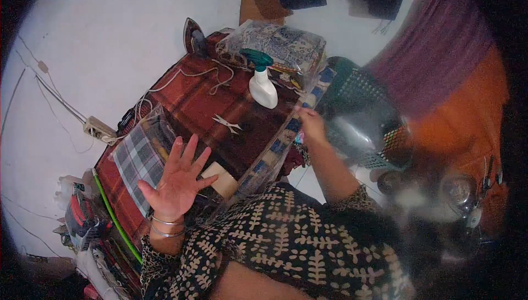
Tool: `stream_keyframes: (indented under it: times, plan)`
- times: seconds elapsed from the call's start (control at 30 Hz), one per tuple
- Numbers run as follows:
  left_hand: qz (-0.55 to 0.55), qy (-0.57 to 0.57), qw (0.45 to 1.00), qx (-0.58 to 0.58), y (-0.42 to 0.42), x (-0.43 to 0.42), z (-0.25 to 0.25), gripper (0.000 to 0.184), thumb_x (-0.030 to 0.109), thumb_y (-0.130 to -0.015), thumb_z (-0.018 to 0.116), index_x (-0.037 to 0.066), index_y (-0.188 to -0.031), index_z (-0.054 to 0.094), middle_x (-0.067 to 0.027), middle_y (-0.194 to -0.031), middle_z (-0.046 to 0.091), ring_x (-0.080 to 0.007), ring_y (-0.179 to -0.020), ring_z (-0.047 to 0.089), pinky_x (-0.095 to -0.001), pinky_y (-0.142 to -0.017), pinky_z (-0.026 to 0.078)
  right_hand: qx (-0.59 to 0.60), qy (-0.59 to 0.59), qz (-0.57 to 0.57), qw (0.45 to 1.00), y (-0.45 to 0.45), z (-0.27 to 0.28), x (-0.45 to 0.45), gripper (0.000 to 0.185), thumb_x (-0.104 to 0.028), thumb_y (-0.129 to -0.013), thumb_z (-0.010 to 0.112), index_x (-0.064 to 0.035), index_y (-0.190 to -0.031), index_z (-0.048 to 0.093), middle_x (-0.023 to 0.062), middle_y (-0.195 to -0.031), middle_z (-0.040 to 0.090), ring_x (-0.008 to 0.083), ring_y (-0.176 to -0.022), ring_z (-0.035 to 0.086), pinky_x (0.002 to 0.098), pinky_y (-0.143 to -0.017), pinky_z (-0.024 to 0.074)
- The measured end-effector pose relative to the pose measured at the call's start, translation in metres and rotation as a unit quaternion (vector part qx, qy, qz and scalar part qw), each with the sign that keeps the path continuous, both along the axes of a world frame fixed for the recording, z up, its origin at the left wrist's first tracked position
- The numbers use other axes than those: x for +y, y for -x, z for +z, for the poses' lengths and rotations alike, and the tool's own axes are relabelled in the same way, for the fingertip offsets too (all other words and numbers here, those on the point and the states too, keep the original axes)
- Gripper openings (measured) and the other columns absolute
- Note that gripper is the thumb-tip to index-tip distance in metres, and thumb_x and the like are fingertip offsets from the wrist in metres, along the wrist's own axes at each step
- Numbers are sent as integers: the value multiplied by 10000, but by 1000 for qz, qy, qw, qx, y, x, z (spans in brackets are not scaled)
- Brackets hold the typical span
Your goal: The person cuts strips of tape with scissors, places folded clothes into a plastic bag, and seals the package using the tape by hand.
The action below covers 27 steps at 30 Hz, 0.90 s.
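My left hand (177, 182) is raised with its palm up and fingers spread, holding nothing, above a plastic-wrapped checked cloth (137, 157). Closed fingers of my right hand (311, 123) pinch the edge of a long patterned strip in clear plastic (283, 138) along the near side of the red plaid cloth (203, 102). A white spray bottle (264, 90) with a green head stands on that cloth, and small scissors (227, 124) lie open near its middle. A tan block (221, 182) is just right of my left hand.
At the far edge are an iron (194, 39) and a plastic-wrapped patterned bundle (280, 47). A power strip (99, 129) with cords lies at the left. Green baskets (357, 107) stand on the right, beside purple (434, 41) and orange fabric (462, 118).
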State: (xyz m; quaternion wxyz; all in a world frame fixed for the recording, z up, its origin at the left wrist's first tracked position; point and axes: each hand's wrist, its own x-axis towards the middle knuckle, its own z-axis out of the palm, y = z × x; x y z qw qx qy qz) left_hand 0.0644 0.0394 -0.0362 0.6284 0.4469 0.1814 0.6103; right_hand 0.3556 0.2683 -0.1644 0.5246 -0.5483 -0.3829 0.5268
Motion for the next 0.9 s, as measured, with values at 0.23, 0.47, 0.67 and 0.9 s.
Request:
stream_keyframes:
  times: [0.23,0.47,0.67,0.9]
  plan:
    - [19,-4,1000,1,5,-2,2,1062,860,-721,388,197,-1512,139,-131,-1573,46,-400,-1420,125,-684,-1015,286,13,12,-68,998,-24,-104,39,255,-281,-806,736,-39,-825,656,41,-775,616,145,-654,544,307,-593,429]
    - [1,-9,1000,0,7,-2,1,1061,851,-730,393,186,-1513,128,-134,-1574,27,-408,-1422,105,-678,-1023,282,74,-34,-157,984,-18,-141,43,295,-258,-771,778,-23,-879,636,61,-792,627,170,-684,559,321,-624,452]
    - [-10,-10,1000,3,8,-2,1,1050,841,-741,395,185,-1514,122,-134,-1574,26,-418,-1419,102,-670,-1027,288,-100,52,-205,972,-14,-110,29,437,-382,-716,798,-19,-903,643,96,-845,659,211,-749,610,364,-694,485]
    - [-32,2,999,2,4,-3,2,1056,847,-729,406,177,-1509,162,-136,-1572,40,-430,-1415,99,-663,-1024,301,-212,104,-172,956,-15,-92,19,755,-585,-636,777,-1,-1094,637,184,-1090,656,321,-1017,629,375,-882,479]
